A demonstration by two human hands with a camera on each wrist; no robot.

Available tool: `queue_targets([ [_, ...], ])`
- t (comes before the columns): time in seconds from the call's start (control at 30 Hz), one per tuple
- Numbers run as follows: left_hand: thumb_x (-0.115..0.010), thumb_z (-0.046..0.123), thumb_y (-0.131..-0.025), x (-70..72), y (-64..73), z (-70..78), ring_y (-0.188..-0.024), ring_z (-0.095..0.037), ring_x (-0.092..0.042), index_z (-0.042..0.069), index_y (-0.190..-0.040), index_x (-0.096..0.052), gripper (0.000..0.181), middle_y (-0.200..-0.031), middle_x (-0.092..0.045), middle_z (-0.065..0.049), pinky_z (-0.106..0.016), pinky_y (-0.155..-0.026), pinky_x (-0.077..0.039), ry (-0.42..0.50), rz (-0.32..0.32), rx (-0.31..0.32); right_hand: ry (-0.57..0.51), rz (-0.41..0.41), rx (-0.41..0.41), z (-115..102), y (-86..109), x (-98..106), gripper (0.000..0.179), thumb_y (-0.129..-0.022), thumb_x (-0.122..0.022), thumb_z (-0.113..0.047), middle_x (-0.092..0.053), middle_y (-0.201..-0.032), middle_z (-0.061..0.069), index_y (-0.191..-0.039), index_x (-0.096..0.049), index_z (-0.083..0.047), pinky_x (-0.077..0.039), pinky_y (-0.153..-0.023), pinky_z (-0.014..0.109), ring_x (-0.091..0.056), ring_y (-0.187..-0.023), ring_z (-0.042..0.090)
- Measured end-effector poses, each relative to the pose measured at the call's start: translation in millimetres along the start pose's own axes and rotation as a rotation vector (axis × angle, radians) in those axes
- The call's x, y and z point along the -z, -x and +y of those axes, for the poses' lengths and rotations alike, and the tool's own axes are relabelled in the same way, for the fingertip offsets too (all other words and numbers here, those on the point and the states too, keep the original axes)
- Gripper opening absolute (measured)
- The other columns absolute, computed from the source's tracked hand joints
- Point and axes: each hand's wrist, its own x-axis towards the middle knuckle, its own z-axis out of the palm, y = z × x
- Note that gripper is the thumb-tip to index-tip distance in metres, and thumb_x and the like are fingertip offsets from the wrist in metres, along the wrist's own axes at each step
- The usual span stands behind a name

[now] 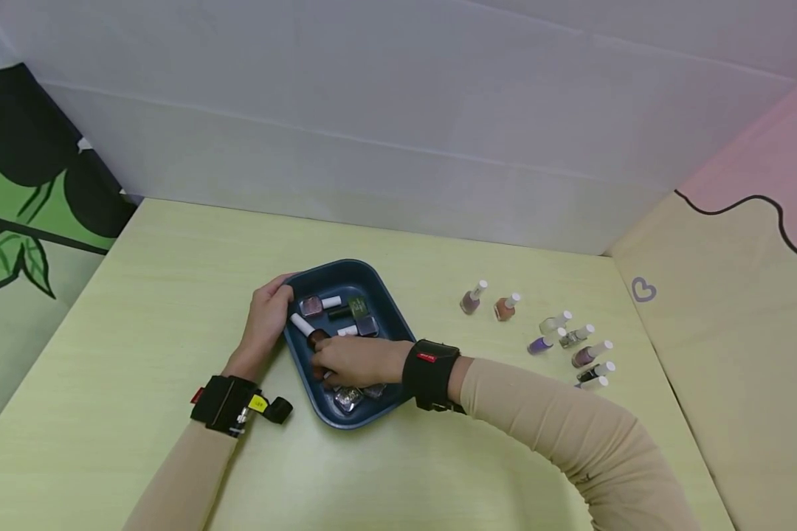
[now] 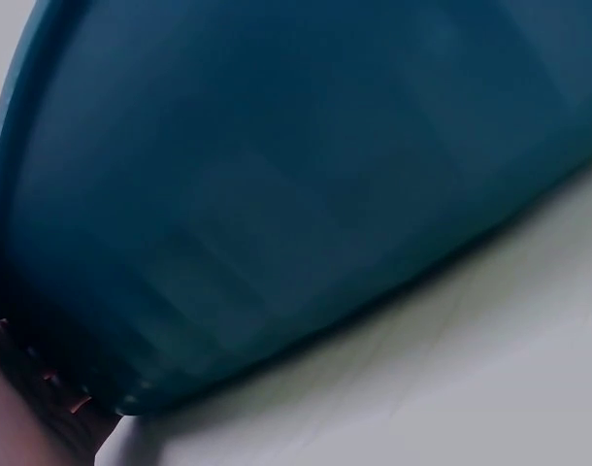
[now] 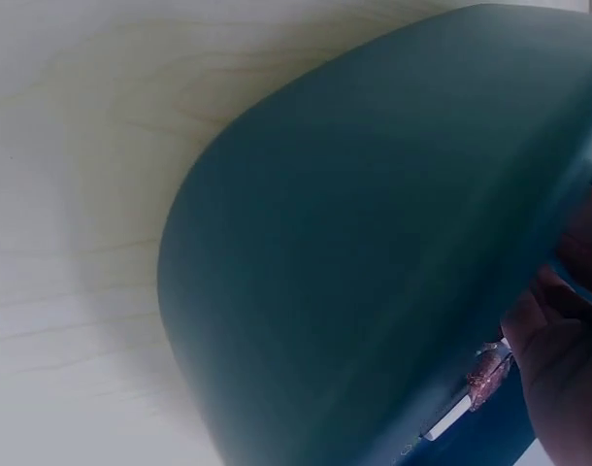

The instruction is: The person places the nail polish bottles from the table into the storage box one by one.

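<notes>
Left grip (image 1: 266, 317) holds tray (image 1: 348, 274); right grip (image 1: 359, 361) among bottles (image 1: 311, 306).

Tan sleeves (image 1: 558, 420), black wristbands (image 1: 432, 375)

Right fingers (image 1: 322, 361) within the blue tray (image 1: 352, 274), ringed by its raised wall; the space above its far end is free. Nail polish bottles (image 1: 311, 306) clutter the tray floor before and beyond them. Left fingers (image 1: 276, 285) occupy the rim leftward. Rightward, the right forearm (image 1: 538, 405) crosses the rim; farther off, bare worktop (image 1: 433, 313) precedes another bottle group (image 1: 582, 358).
</notes>
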Motion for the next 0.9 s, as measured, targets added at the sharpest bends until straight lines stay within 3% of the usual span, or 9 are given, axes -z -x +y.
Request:
queue_targets([
  [0.17,-0.029,0.013,-0.094,-0.8,-0.8,-0.2,-0.12,-0.025,-0.045,0.002,-0.133,-0.053,0.047,-0.133,-0.054,-0.015,-0.046,-0.107,-0.031,0.001,-0.002,0.006,-0.026,0.012,0.007,2,2.4,0,0.023,-0.092,-0.057,-0.022,-0.055,-0.102,0.0,-0.11,-0.063,-0.01,-0.044,-0.068,0.012,-0.052,-0.079,0.004],
  [0.33,-0.03,0.012,-0.093,-0.7,-0.8,0.0,-0.119,-0.025,-0.045,0.003,-0.132,-0.054,0.047,-0.132,-0.054,-0.015,-0.045,-0.106,-0.031,-0.004,0.002,0.013,-0.077,0.078,0.018,9,10.7,4,0.022,-0.094,-0.054,-0.022,-0.056,-0.107,-0.001,-0.11,-0.064,-0.011,-0.043,-0.074,0.012,-0.05,-0.086,0.004],
  [0.6,-0.03,0.013,-0.093,0.2,-1.5,-0.3,-0.123,-0.025,-0.043,0.004,-0.134,-0.052,0.048,-0.135,-0.052,-0.014,-0.046,-0.108,-0.029,-0.016,0.0,0.027,-0.17,0.266,0.035,25,30.9,14,0.025,-0.095,-0.054,-0.026,-0.058,-0.101,-0.003,-0.11,-0.066,-0.011,-0.043,-0.075,0.015,-0.05,-0.085,0.005],
  [0.8,-0.029,0.013,-0.093,-0.7,-0.2,0.4,-0.124,-0.026,-0.043,0.003,-0.135,-0.051,0.049,-0.136,-0.052,-0.016,-0.046,-0.108,-0.029,-0.013,-0.004,0.023,-0.252,0.387,-0.006,35,56.4,18,0.026,-0.095,-0.053,-0.026,-0.058,-0.101,-0.004,-0.112,-0.066,-0.011,-0.046,-0.072,0.017,-0.051,-0.081,0.004],
  [0.9,-0.029,0.014,-0.093,-0.9,-0.1,1.1,-0.124,-0.026,-0.043,0.003,-0.135,-0.052,0.048,-0.136,-0.052,-0.015,-0.046,-0.108,-0.029,-0.014,-0.003,0.019,-0.275,0.49,-0.03,38,73.0,17,0.024,-0.095,-0.054,-0.024,-0.058,-0.101,-0.005,-0.111,-0.066,-0.012,-0.047,-0.071,0.021,-0.05,-0.082,0.004],
])
